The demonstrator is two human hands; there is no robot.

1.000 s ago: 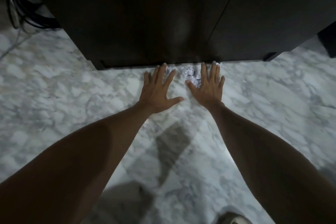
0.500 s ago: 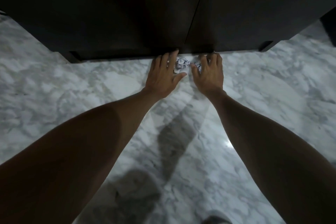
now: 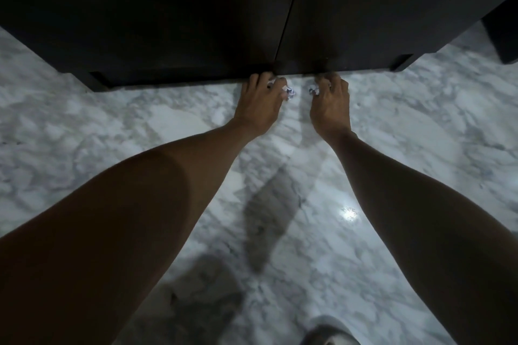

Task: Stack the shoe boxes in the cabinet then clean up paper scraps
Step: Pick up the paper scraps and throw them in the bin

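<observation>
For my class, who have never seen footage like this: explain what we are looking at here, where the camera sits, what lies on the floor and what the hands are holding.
There is no machine here, only a person's two bare arms. The single picture comes from a camera worn on the person's head, looking forward and down. Below is a grey-white marble floor, and at the top a dark cabinet with its doors shut. The left hand and the right hand both reach to the foot of the cabinet. Each has its fingers curled round crumpled paper scraps: one wad shows at the left hand's grip, another at the right's. No shoe boxes are in view.
</observation>
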